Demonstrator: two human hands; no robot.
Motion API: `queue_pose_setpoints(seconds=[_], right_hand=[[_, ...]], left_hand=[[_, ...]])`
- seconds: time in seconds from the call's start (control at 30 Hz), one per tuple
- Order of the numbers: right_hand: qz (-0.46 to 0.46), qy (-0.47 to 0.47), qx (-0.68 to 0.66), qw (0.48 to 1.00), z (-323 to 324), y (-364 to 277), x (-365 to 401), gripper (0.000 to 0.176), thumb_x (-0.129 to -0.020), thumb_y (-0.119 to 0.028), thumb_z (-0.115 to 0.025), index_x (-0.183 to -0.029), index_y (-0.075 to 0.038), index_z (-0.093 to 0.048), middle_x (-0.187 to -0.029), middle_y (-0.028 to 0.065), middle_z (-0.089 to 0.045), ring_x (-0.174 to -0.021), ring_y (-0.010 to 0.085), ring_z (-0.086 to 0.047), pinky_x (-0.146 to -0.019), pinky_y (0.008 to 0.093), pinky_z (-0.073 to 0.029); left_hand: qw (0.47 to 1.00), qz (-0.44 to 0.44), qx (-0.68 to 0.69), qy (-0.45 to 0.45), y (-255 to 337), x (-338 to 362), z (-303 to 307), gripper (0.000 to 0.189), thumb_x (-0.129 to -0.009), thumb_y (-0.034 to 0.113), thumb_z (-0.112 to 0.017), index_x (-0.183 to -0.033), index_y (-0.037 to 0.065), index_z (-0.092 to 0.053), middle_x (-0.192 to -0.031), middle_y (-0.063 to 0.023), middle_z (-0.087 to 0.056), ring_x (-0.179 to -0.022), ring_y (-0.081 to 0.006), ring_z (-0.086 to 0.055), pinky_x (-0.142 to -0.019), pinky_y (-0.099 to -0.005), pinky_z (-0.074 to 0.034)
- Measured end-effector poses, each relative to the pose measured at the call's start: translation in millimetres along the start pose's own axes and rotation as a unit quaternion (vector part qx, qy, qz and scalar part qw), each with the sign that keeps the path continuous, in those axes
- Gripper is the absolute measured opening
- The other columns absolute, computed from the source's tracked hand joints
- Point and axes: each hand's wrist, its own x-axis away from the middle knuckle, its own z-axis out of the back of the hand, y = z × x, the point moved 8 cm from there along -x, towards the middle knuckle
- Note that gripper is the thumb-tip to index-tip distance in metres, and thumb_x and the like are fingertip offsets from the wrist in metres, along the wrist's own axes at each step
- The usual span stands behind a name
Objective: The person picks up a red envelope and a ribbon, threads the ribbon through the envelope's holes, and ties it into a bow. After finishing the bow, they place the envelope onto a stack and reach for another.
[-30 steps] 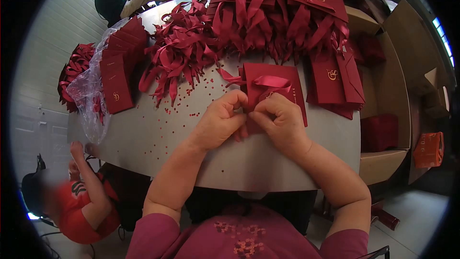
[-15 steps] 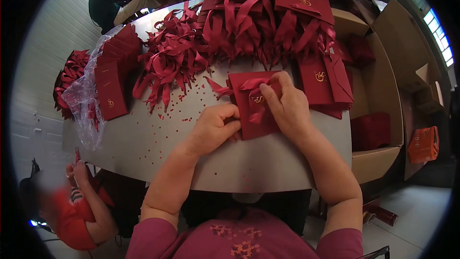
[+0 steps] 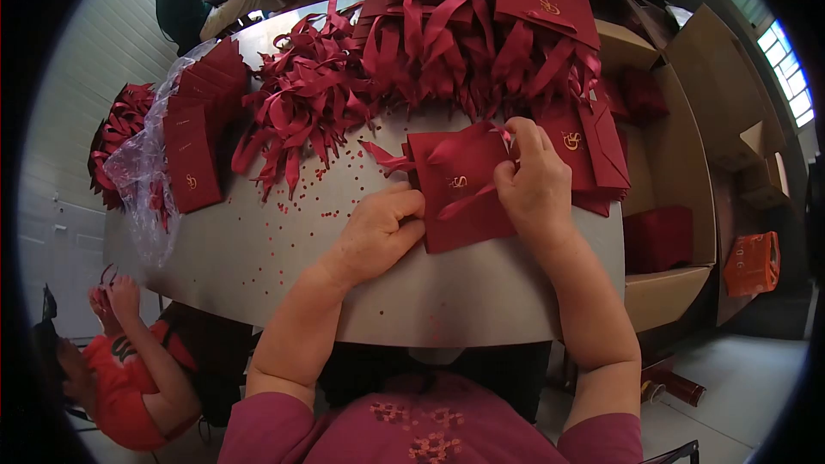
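A red paper bag (image 3: 468, 202) with a gold logo lies in front of me on the grey table. My left hand (image 3: 384, 228) is closed on the bag's left edge, its fingertips partly hidden. At the bag's upper right, my right hand (image 3: 534, 174) pinches the red ribbon (image 3: 477, 142), which runs across the bag's face in loops. One more ribbon end sticks out past the bag's left side, above my left hand.
Loose ribbons (image 3: 305, 94) and stacked bags (image 3: 546, 4) cover the table's far side. More bags (image 3: 193, 155) lie beside clear plastic (image 3: 142, 180) at left. An open carton (image 3: 670, 292) stands at right. A person in red (image 3: 129, 395) sits at lower left; another sits beyond the table.
My right hand has moved right, away from the logo, drawing the ribbon toward the bag's right edge. My left hand stays at the left edge.
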Motion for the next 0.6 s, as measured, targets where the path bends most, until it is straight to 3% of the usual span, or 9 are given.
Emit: queue_pose_setpoints(seconds=[0.07,0.17,0.2,0.23,0.27,0.33,0.43,0.53,0.6], right_hand=[[0.017,0.029,0.024,0.999,-1.5,5.8,0.2,0.041,-0.074,0.004,-0.056,-0.114,-0.007,-0.052,-0.091,0.0145,-0.06,-0.069,0.0353,-0.062,-0.066,0.0404,-0.053],[-0.042,-0.004,-0.125,0.991,-15.3,24.9,1.4,0.032,-0.079,0.004,-0.054,-0.109,-0.007,-0.051,-0.097,0.0149,-0.061,-0.073,0.0332,-0.066,-0.068,0.0404,-0.055],[-0.152,-0.047,-0.337,0.928,-29.9,34.9,6.3,0.026,-0.082,0.003,-0.053,-0.106,-0.007,-0.05,-0.097,0.013,-0.061,-0.075,0.0294,-0.066,-0.07,0.0404,-0.056],[-0.253,-0.088,-0.528,0.806,-48.5,34.5,15.0,0.02,-0.085,0.002,-0.052,-0.102,-0.008,-0.05,-0.096,0.0111,-0.062,-0.077,0.0257,-0.067,-0.073,0.0404,-0.057],[-0.253,-0.09,-0.529,0.805,-48.2,27.2,16.4,0.02,-0.085,0.002,-0.052,-0.102,-0.008,-0.05,-0.096,0.0111,-0.062,-0.077,0.0257,-0.067,-0.073,0.0404,-0.057],[-0.366,-0.125,-0.704,0.595,-61.3,2.9,26.7,0.006,-0.091,-0.004,-0.053,-0.094,-0.009,-0.051,-0.098,0.0053,-0.063,-0.065,0.0201,-0.062,-0.071,0.0368,-0.056],[-0.391,-0.142,-0.747,0.519,-76.5,2.5,33.9,0.007,-0.092,-0.01,-0.059,-0.095,-0.011,-0.053,-0.093,0.0042,-0.061,-0.067,0.0165,-0.059,-0.076,0.0347,-0.054],[-0.383,-0.157,-0.762,0.497,-86.0,11.7,33.6,0.009,-0.093,-0.006,-0.056,-0.1,-0.01,-0.052,-0.087,0.0043,-0.057,-0.067,0.0132,-0.056,-0.079,0.0334,-0.054],[-0.352,-0.183,-0.751,0.527,-88.4,16.2,34.3,0.011,-0.093,-0.007,-0.059,-0.101,-0.012,-0.054,-0.088,0.0024,-0.056,-0.068,0.0107,-0.053,-0.078,0.0303,-0.052]], left_hand=[[1.0,-0.005,0.004,-0.001,3.8,-0.5,0.9,0.007,-0.078,0.002,-0.06,-0.081,-0.001,-0.054,-0.079,-0.0156,-0.055,-0.077,-0.0351,-0.055,-0.069,-0.0405,-0.044],[1.0,-0.016,-0.002,-0.002,2.9,-1.2,1.5,0.008,-0.078,0.002,-0.059,-0.082,-0.002,-0.053,-0.079,-0.0169,-0.054,-0.077,-0.0366,-0.055,-0.069,-0.0414,-0.044],[1.0,-0.024,-0.013,-0.003,2.4,-1.0,1.4,0.009,-0.078,0.002,-0.059,-0.082,-0.002,-0.052,-0.08,-0.0172,-0.054,-0.077,-0.0372,-0.054,-0.069,-0.0418,-0.044],[1.0,-0.022,-0.014,-0.002,2.6,-0.9,2.4,0.009,-0.078,0.002,-0.059,-0.082,-0.002,-0.052,-0.08,-0.0172,-0.054,-0.077,-0.0372,-0.054,-0.069,-0.0418,-0.044],[0.999,-0.024,-0.03,-0.005,4.2,-1.3,2.4,0.009,-0.078,0.002,-0.058,-0.082,-0.002,-0.052,-0.08,-0.0175,-0.054,-0.077,-0.0378,-0.054,-0.069,-0.0418,-0.044],[0.999,-0.025,-0.048,-0.008,5.0,-1.6,2.8,0.008,-0.079,0.002,-0.058,-0.082,-0.002,-0.052,-0.08,-0.0178,-0.054,-0.078,-0.0384,-0.054,-0.07,-0.0419,-0.044],[0.999,-0.021,-0.037,-0.009,2.9,-1.1,4.6,0.009,-0.078,0.002,-0.06,-0.081,-0.001,-0.052,-0.08,-0.0168,-0.055,-0.077,-0.0366,-0.055,-0.069,-0.0411,-0.045],[0.999,0.003,-0.013,-0.032,-3.0,-1.7,2.8,0.009,-0.077,0.0,-0.06,-0.079,-0.001,-0.052,-0.078,-0.0144,-0.054,-0.075,-0.0317,-0.055,-0.069,-0.0385,-0.045],[0.998,0.029,0.039,-0.049,-8.3,-1.7,0.2,0.01,-0.079,-0.002,-0.06,-0.075,0.0,-0.051,-0.076,-0.0059,-0.05,-0.069,-0.0158,-0.053,-0.062,-0.0307,-0.043]])
